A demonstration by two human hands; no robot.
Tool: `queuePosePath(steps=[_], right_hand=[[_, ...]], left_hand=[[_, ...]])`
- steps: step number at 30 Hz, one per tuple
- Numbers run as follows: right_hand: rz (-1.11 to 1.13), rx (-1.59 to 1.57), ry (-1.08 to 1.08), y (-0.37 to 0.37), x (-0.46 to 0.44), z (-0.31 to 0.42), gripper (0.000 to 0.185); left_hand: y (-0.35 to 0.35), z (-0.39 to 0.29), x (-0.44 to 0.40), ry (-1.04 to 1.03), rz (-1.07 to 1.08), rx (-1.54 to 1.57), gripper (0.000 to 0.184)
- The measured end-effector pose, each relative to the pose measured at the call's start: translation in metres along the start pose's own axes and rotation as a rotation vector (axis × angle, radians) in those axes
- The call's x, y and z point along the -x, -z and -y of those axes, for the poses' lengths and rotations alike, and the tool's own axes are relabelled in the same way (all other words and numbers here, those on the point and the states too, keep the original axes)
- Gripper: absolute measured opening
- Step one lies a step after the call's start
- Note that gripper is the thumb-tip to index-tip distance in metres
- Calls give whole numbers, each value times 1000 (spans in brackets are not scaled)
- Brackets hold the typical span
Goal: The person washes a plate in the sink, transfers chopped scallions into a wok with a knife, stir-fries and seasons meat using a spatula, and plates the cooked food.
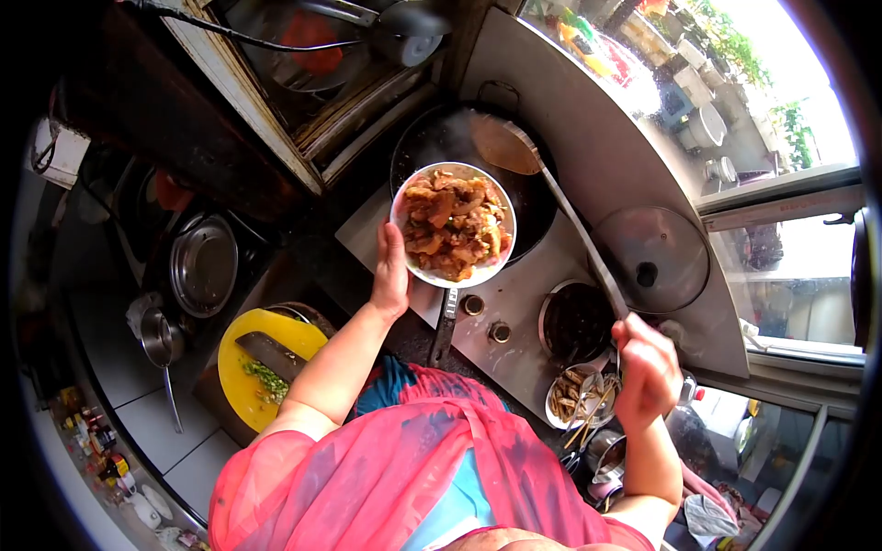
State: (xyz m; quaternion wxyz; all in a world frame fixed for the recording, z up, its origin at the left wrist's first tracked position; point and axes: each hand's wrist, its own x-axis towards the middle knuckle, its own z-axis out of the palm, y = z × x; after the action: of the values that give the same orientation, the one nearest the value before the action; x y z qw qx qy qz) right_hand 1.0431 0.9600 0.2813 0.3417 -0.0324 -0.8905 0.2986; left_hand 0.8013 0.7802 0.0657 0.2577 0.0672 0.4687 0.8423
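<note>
My left hand (pixel 392 277) grips the left side of a white bowl (pixel 480 275), fingers partly hidden beneath it. Browned, glossy meat pieces (pixel 455 220) fill the bowl. Behind and partly under it, from this view, sits a dark wok (pixel 418 147) on the stove, with a faint haze over it. My right hand (pixel 646 372) is closed round the long handle of a wok spatula (pixel 579 220). The spatula's broad blade (pixel 505 145) is over the wok's far right part. The wok's bottom is mostly hidden by the bowl.
A glass lid (pixel 657 248) leans against the metal splash panel. Near my right hand are a dark pan (pixel 577 321) and a bowl of fried pieces with chopsticks (pixel 574 395). At left, a yellow cutting board (pixel 237 342) holds a cleaver (pixel 268 354) and chopped greens (pixel 266 379).
</note>
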Motion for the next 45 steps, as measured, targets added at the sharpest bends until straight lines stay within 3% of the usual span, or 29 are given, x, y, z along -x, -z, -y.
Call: queuePosePath(steps=[1, 3, 6, 12, 16, 18, 20, 21, 22, 25, 28, 29, 30, 33, 38, 42, 45], right_hand=[[-88, -55, -79, -4, -2, -15, 12], [-378, -342, -492, -19, -12, -34, 18], [-387, -466, -755, -18, -27, -92, 21], [-281, -430, -862, -35, -27, -165, 20], [-256, -676, -859, -104, -46, -153, 21], [-146, -646, -678, -121, -60, -144, 20], [-56, -408, -410, -132, -71, -116, 16], [72, -59, -101, -130, -77, -108, 18], [141, 72, 25, -136, -76, -104, 24], [340, 153, 229, -145, -53, -110, 26], [588, 69, 339, -129, -29, -99, 47], [646, 102, 398, -121, -26, -93, 38], [667, 118, 383, -110, -30, -83, 37], [444, 56, 247, -98, -38, -66, 36], [526, -135, 50, -76, -60, -20, 34], [515, -18, 202, -113, -48, -36, 33], [398, -24, 144, -126, -72, -43, 23]], left_hand=[[4, -2, 3, -37, 1, 14, 61], [17, -6, 12, -21, -16, 19, 62], [37, -11, 31, -24, -36, -18, 60], [50, -38, 69, 24, -107, 10, 58], [48, -52, 84, 42, -101, 14, 60], [53, -51, 89, 54, -107, 15, 61], [58, -51, 95, 76, -105, -1, 61], [56, -53, 98, 61, -99, 5, 62], [55, -54, 100, 63, -112, 8, 63], [55, -57, 106, 77, -135, 8, 64], [62, -60, 113, 105, -135, 3, 65], [63, -60, 115, 109, -136, 12, 66], [64, -60, 116, 113, -135, 20, 66], [64, -64, 119, 122, -144, 44, 72], [72, -63, 125, 106, -149, 45, 74], [66, -67, 127, 98, -153, 78, 71], [63, -71, 128, 87, -151, 84, 69]])
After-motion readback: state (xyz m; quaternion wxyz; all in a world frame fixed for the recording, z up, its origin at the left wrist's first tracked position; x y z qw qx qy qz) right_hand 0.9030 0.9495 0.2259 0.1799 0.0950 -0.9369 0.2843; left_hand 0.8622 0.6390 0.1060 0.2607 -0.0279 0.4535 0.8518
